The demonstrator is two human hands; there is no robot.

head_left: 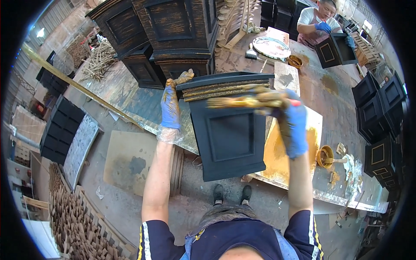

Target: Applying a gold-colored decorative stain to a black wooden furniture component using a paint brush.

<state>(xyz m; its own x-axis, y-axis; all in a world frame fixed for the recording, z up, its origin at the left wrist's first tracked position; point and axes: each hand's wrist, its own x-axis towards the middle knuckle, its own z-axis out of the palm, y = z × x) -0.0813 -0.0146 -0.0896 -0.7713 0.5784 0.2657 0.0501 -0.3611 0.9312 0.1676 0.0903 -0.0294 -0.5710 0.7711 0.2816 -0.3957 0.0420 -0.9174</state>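
My left hand (170, 106), in a stained blue glove with clear plastic round the wrist, is closed on the upper left corner of a black wooden cabinet (230, 134) with a recessed panel. The cabinet tilts over the near edge of the table. Gold-brown streaks run along its moulding below the top. My right hand (294, 128), also blue-gloved, is closed round a paintbrush (232, 102) with gold-brown bristles. Motion blurs the brush, which lies across the streaked moulding; whether it touches there I cannot tell.
Distressed black cabinets (173, 26) are stacked at the far left of the table (333, 112). A gold-stained board (281, 156) and a paint bowl (324, 156) with a brush lie right. Farther back are a spare brush (251, 53) and a round lid (271, 47). A co-worker (320, 26) handles another cabinet.
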